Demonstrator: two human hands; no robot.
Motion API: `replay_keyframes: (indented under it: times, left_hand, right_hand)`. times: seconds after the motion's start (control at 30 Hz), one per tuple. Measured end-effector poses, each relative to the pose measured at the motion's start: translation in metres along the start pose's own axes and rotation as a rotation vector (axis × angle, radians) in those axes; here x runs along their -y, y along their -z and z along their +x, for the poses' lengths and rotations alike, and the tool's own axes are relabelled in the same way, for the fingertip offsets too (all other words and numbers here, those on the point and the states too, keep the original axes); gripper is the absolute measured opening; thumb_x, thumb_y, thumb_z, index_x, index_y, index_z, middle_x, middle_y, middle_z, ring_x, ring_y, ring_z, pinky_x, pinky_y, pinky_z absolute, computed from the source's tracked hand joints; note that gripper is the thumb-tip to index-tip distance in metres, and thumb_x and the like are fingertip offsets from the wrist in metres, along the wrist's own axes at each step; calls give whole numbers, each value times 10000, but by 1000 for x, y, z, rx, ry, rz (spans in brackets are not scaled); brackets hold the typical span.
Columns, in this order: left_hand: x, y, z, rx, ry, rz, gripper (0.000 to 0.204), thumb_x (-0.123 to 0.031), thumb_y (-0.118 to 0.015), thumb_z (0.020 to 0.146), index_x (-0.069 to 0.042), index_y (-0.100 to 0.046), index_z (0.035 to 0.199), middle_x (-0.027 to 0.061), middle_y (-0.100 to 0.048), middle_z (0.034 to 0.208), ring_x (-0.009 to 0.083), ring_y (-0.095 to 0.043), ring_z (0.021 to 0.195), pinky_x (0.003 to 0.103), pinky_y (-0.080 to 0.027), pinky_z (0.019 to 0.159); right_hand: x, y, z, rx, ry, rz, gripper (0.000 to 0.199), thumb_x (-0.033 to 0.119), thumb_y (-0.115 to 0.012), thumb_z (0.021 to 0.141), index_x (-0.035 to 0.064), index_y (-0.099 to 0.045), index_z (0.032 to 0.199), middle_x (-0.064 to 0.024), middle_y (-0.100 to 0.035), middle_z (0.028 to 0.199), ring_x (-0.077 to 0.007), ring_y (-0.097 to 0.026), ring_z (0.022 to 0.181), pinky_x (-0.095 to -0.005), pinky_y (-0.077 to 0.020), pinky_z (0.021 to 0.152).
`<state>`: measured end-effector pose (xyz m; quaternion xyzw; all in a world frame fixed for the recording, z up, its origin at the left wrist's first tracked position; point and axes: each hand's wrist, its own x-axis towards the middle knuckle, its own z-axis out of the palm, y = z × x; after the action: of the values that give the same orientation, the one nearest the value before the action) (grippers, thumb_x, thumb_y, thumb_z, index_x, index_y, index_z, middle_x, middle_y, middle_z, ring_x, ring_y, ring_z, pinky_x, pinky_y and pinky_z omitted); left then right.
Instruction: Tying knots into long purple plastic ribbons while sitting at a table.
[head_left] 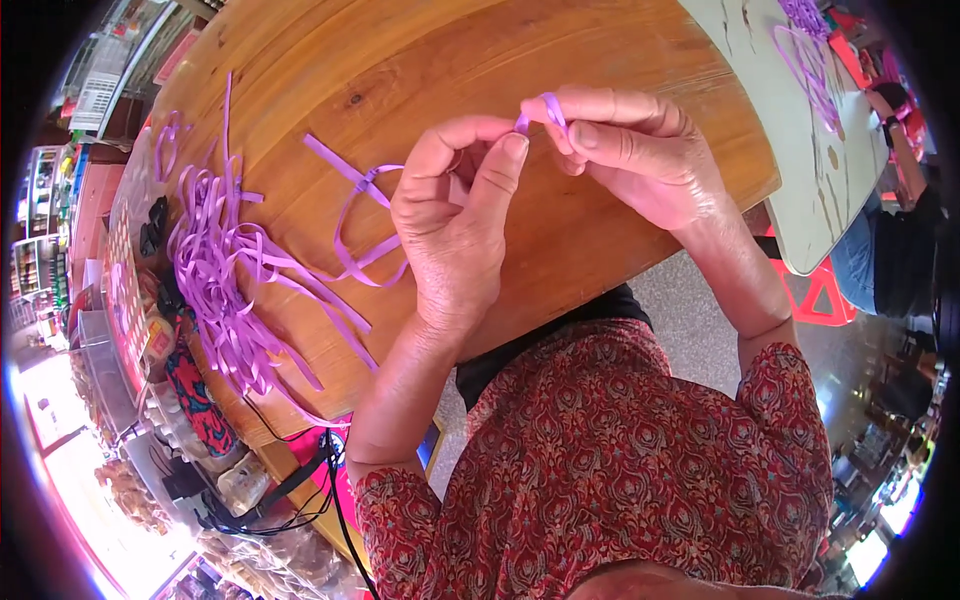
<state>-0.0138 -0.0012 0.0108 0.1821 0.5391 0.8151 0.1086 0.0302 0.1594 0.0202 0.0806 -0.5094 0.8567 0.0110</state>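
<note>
Above the wooden table (600, 50), both of my hands pinch one narrow purple ribbon (553, 107), which bends into a small loop between them. My left hand (460, 205) grips it between thumb and forefinger. With thumb and fingertips closed, my right hand (640, 150) holds the loop's other side; part of the ribbon is hidden behind the fingers. Left of my left hand lies a knotted purple ribbon (345, 225), its loop running toward my wrist. Farther left, a tangled heap of purple ribbons (225, 280) spreads over the table.
Cluttered goods and a red-and-blue patterned item (197, 390) crowd the table's left edge, with black cables (330, 480) hanging below. At right stands a white marbled table (800, 180) with more purple ribbons (808, 75). A red stool (822, 295) and a seated person (880, 250) are beside it.
</note>
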Motion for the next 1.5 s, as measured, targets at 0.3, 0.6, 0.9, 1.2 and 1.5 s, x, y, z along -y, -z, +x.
replay_keyframes:
  times: [0.3,0.6,0.9,1.2,1.5]
  left_hand:
    - [7,-2,3,-84,-95,72,132,44,-597,833,-31,-597,942,-29,-562,802,17,-476,703,147,-388,623]
    - [7,-3,0,-12,-141,265,128,20,-618,830,-24,-613,950,-45,-551,796,6,-455,706,143,-379,624]
    - [10,-6,1,-33,-26,128,109,-4,-662,803,-21,-622,903,-22,-601,821,29,-517,752,166,-429,685]
    - [3,0,-1,-8,137,-56,88,-31,-646,824,-9,-620,905,5,-613,863,52,-531,806,182,-421,739]
    - [-4,10,-3,37,276,-329,109,-11,-617,826,20,-612,930,39,-625,899,91,-556,847,209,-424,781]
  right_hand:
    - [-4,2,4,-56,24,9,302,63,-557,864,-31,-576,1150,-42,-569,866,-116,-470,775,-253,-388,729]
    - [-10,3,6,-83,372,-774,266,-24,-606,811,31,-640,1069,-38,-616,860,-123,-571,818,-247,-454,683]
    - [-12,-3,5,-140,758,-1351,311,-86,-662,671,49,-653,951,-77,-608,798,-187,-581,660,-271,-465,564]
    - [-7,-9,2,-126,306,-880,255,-58,-620,781,19,-600,1024,-32,-618,881,-104,-586,810,-229,-480,697]
    - [1,-12,3,16,227,-729,230,-28,-599,806,19,-611,1031,-49,-608,909,-138,-574,880,-237,-462,754]
